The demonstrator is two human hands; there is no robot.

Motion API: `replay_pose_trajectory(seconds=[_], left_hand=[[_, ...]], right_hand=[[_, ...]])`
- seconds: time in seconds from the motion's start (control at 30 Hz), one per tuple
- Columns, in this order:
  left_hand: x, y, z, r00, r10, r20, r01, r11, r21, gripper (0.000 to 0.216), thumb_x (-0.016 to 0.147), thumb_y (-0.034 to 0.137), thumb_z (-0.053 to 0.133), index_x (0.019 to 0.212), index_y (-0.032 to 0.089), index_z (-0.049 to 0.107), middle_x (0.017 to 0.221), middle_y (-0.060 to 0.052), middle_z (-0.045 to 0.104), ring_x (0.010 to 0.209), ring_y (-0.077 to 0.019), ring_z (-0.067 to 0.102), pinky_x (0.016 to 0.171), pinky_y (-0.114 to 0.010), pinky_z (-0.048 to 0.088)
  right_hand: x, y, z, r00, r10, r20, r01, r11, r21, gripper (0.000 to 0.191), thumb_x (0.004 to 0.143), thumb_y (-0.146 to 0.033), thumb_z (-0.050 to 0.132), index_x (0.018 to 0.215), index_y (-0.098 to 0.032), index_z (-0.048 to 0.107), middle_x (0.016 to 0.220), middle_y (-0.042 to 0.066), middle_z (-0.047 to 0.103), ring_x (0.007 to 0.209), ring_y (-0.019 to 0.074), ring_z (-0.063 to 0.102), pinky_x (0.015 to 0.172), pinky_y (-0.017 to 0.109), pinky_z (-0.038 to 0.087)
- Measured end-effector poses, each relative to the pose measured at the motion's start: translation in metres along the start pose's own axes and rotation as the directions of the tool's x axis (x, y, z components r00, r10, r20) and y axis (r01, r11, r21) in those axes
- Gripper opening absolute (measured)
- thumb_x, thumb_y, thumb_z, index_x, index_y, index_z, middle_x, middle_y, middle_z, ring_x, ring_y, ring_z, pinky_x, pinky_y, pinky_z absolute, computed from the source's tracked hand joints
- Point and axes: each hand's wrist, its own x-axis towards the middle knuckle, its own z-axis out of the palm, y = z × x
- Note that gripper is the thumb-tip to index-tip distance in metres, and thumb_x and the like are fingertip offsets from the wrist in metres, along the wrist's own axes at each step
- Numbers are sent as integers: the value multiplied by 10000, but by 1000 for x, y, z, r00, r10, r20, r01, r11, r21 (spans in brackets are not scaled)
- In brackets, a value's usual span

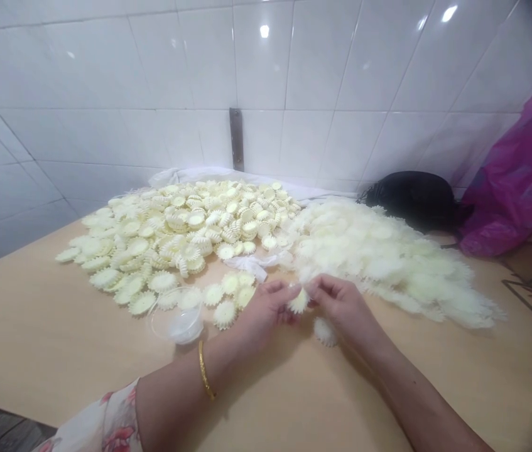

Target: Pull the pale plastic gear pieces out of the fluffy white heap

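My left hand [272, 304] pinches a small pale-yellow disc with a toothed edge [299, 302]. My right hand [341, 304] meets it from the other side, thumb and finger pressed together at the disc's upper edge; whether they hold a separate piece is too small to make out. On the table just below my right hand lies a whitish, scalloped round piece [325, 331]. Several loose yellow toothed discs [225, 314] rest to the left of my left hand. A clear plastic bowl [185, 325] with something whitish in it stands near my left wrist.
A large heap of yellow toothed discs [190, 220] covers the back left of the table [81, 358]. Sheer, pale scalloped pieces [388, 263] are piled at the right. Behind them are a black bag-like object [411, 198], a pink plastic bag [515, 182] and a tiled wall [143, 63].
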Motion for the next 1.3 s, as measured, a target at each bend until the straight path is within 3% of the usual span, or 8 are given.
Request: replay_pose_trajectory(seconds=[0.27, 0.5, 0.67, 0.83, 0.93, 1.07, 1.2, 1.3], left_hand=[[0, -2, -2, 998, 55, 10, -56, 992, 112, 151, 628, 183, 676, 620, 158, 528, 540, 30, 475, 476, -73, 443, 519, -235, 356], [-3, 1, -1, 999, 9, 38, -14, 992, 125, 195, 636, 223, 683, 598, 155, 504, 540, 33, 474, 462, -74, 458, 501, -230, 361], [-1, -1, -1, 999, -50, 2, 50, 999, 0, 166, 618, 201, 702, 683, 141, 561, 618, 11, 535, 488, -72, 481, 508, -221, 372], [4, -3, -6, 1000, 3, -29, -2, 998, 56, 211, 610, 251, 721, 632, 146, 539, 555, 31, 489, 456, -59, 433, 476, -206, 338], [6, -1, -9, 997, 63, -46, -58, 994, 91, 218, 616, 275, 717, 628, 147, 540, 538, 41, 466, 446, -54, 420, 481, -210, 337], [4, 1, -9, 995, 84, -51, -77, 990, 120, 220, 624, 292, 711, 642, 152, 542, 555, 33, 482, 453, -61, 426, 492, -222, 349], [0, -1, -8, 993, 74, -89, -66, 994, 87, 246, 598, 315, 729, 689, 167, 554, 566, 29, 496, 463, -74, 446, 492, -226, 356], [-1, 0, -6, 992, 83, -93, -80, 996, 35, 251, 579, 292, 741, 636, 165, 533, 533, 37, 474, 442, -69, 433, 476, -218, 349]], right_hand=[[1, 0, -1, 995, -28, -101, 28, 1000, 0, 288, 727, -414, 590, 574, -178, 530, 536, -18, 513, 538, 125, 478, 518, 238, 382], [11, -2, -36, 875, -103, -474, -13, 972, -235, 299, 780, -414, 482, 574, -199, 468, 502, -24, 457, 483, 128, 450, 436, 232, 333], [19, 13, -44, 931, -116, -346, -12, 938, -347, 180, 748, -336, 496, 745, -178, 582, 670, 13, 563, 535, 133, 484, 509, 254, 383], [20, 18, -42, 872, -225, -436, -9, 881, -472, 356, 735, -291, 511, 1064, -162, 550, 947, 72, 557, 552, 115, 473, 596, 295, 421], [13, 8, -42, 891, -204, -405, 27, 916, -401, 255, 768, -311, 501, 954, -159, 585, 847, 55, 583, 606, 141, 503, 615, 297, 421], [-12, -1, -33, 993, -98, -72, 63, 921, -384, 210, 779, -366, 535, 835, -183, 621, 793, 44, 600, 727, 185, 541, 667, 311, 421], [-43, 7, -19, 988, -135, 71, 151, 792, -592, 93, 785, -251, 515, 766, -198, 590, 833, 46, 558, 784, 198, 525, 678, 316, 404], [-47, 9, -18, 986, -161, 43, 151, 753, -640, 214, 829, -211, 419, 641, -190, 519, 725, 29, 535, 690, 180, 510, 621, 299, 387]])
